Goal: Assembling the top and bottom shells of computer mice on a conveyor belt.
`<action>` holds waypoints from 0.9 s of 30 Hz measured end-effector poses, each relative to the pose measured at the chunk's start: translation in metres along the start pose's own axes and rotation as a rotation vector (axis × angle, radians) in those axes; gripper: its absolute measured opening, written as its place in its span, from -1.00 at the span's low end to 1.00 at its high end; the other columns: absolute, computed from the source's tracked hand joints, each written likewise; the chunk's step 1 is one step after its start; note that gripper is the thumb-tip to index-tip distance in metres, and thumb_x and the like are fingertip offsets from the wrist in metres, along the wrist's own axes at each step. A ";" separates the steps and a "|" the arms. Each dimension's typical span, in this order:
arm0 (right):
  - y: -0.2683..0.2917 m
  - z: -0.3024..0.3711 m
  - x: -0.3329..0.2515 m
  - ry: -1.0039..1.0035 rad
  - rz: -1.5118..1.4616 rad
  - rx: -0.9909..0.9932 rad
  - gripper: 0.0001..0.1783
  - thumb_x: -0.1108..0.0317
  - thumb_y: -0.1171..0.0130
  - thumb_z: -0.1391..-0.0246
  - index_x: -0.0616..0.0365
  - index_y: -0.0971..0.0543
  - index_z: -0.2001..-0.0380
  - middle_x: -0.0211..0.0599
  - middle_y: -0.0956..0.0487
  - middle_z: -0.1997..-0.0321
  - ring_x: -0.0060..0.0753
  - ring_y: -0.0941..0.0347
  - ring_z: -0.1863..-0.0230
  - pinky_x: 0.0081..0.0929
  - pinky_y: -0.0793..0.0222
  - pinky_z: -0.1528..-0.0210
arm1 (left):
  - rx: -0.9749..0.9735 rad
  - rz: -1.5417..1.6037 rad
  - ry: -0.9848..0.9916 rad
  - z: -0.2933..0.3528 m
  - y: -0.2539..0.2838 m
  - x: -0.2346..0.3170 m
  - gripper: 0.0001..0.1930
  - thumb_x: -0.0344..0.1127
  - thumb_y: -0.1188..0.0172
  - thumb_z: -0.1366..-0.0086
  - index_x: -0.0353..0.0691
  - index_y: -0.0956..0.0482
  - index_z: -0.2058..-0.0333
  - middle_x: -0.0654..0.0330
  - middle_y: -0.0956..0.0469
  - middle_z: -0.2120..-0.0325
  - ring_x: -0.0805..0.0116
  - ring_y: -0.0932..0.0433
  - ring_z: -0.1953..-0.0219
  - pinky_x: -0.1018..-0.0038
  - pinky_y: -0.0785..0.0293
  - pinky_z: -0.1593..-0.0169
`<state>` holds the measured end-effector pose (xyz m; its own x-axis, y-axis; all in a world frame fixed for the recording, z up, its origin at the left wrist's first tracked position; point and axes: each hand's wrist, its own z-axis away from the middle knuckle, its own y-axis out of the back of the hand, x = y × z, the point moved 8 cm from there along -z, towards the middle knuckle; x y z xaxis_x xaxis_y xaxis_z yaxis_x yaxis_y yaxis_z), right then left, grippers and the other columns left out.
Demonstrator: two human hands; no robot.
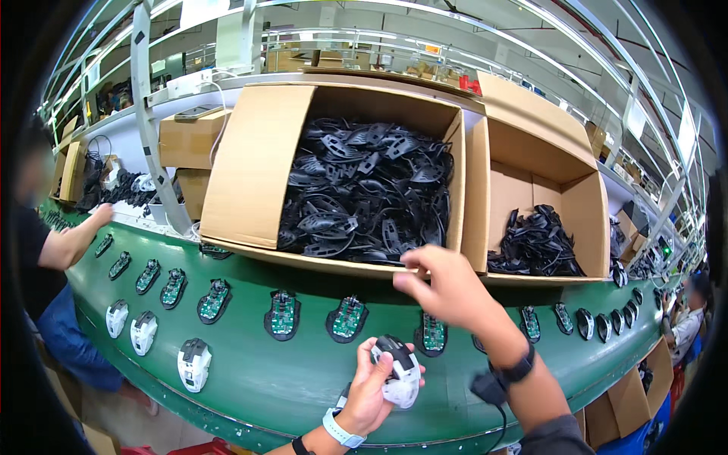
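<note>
At the far left a co-worker's arm (72,241) rests on the green conveyor belt (303,379), beside two rows of parts: white mouse shells (194,364) along the near edge and black bases with green circuit boards (283,314) further in. Behind them a large cardboard box (254,163) lies tipped toward the belt, heaped with black plastic frame pieces (364,197). Low in the middle, the left hand (369,394) is closed around a part-assembled computer mouse (398,371), white underneath and black on top, held just above the belt's near edge with the fingers wrapped under its body. It looks light and rigid, a thin moulded shell that would likely crack or pop apart if squeezed hard, so the sides of the body are the sound place to hold it, clear of any exposed board. The right hand (444,284) hovers at the lower lip of the big box with fingers loosely curled; whether it pinches anything is hard to tell at this angle. Further right a second box (584,205) holds a smaller pile of black pieces (535,243), and more bases (584,322) curve away along the belt.
</note>
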<state>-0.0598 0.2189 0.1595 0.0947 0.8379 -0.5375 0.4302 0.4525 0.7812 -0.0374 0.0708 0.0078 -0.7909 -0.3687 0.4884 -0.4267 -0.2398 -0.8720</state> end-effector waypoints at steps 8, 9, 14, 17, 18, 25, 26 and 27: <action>-0.026 -0.092 0.059 -0.266 0.576 0.127 -0.62 0.22 -0.55 0.19 0.23 -0.70 0.33 0.04 -0.69 0.29 0.07 -0.66 0.17 -0.12 -0.59 0.06 | 0.077 -0.102 -0.236 -0.010 0.016 0.009 -0.54 -0.17 -0.11 -0.49 0.14 -0.03 -0.17 0.08 -0.44 0.14 0.20 -0.52 0.23 0.20 -0.54 0.13; -0.022 -0.089 0.060 -0.238 0.480 0.191 -0.62 0.22 -0.56 0.21 0.24 -0.70 0.35 0.01 -0.70 0.30 0.07 -0.66 0.20 -0.13 -0.59 0.08 | 0.124 -0.135 -0.274 -0.010 0.021 0.013 -0.56 -0.19 -0.10 -0.50 0.12 -0.03 -0.16 0.08 -0.45 0.18 0.24 -0.50 0.26 0.25 -0.52 0.17; 0.004 -0.073 0.080 -0.227 -0.074 0.297 -0.76 0.30 -0.47 0.05 0.26 -0.68 0.43 -0.20 -0.66 0.50 -0.42 -0.59 0.44 -0.44 -0.50 0.30 | 0.194 -0.188 -0.308 -0.010 0.024 0.020 -0.57 -0.37 -0.03 -0.49 0.07 -0.05 -0.18 0.08 -0.46 0.22 0.27 -0.51 0.31 0.31 -0.54 0.20; 0.026 -0.060 0.073 -0.122 -0.202 0.424 -0.77 0.32 -0.44 -0.03 0.26 -0.65 0.35 -0.44 -0.60 0.51 -0.64 -0.47 0.47 -0.55 -0.42 0.35 | 0.165 -0.175 -0.331 -0.007 0.015 0.027 -0.43 -0.52 -0.02 -0.34 0.06 -0.05 -0.23 0.11 -0.43 0.14 0.30 -0.51 0.21 0.34 -0.56 0.12; 0.037 -0.050 0.072 -0.078 -0.291 0.458 -0.78 0.34 -0.42 -0.05 0.26 -0.64 0.33 -0.48 -0.59 0.49 -0.67 -0.46 0.46 -0.57 -0.42 0.35 | 0.156 -0.176 -0.317 -0.009 0.010 0.027 -0.43 -0.52 -0.02 -0.34 0.06 -0.05 -0.23 0.11 -0.43 0.14 0.30 -0.51 0.21 0.34 -0.56 0.12; 0.020 0.067 -0.015 0.188 -0.067 0.424 -0.79 0.54 -0.43 0.05 0.23 -0.65 0.29 -0.22 -0.66 0.36 -0.39 -0.61 0.38 -0.50 -0.53 0.29 | 0.156 -0.423 -0.470 -0.001 -0.001 0.042 -0.17 -0.61 -0.28 -0.26 -0.10 0.03 -0.37 0.16 -0.29 -0.05 0.39 -0.42 -0.03 0.40 -0.46 -0.10; 0.013 0.078 -0.017 0.192 -0.050 0.404 -0.76 0.55 -0.45 0.07 0.22 -0.67 0.27 -0.17 -0.68 0.32 -0.28 -0.64 0.36 -0.46 -0.55 0.29 | 0.152 -0.421 -0.447 -0.003 -0.001 0.037 -0.17 -0.61 -0.28 -0.26 -0.10 0.03 -0.37 0.16 -0.29 -0.05 0.39 -0.42 -0.03 0.40 -0.46 -0.10; 0.006 0.090 -0.020 0.231 -0.008 0.380 -0.72 0.54 -0.45 0.06 0.21 -0.70 0.21 -0.14 -0.68 0.25 -0.22 -0.65 0.30 -0.39 -0.57 0.29 | 0.129 -0.445 -0.398 -0.005 -0.002 0.030 -0.18 -0.60 -0.28 -0.27 -0.11 0.03 -0.37 0.17 -0.32 -0.04 0.40 -0.43 -0.03 0.41 -0.46 -0.11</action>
<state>0.0216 0.1779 0.1466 -0.0941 0.9006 -0.4244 0.7334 0.3510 0.5822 -0.0625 0.0647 0.0240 -0.3135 -0.5092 0.8015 -0.6023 -0.5459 -0.5824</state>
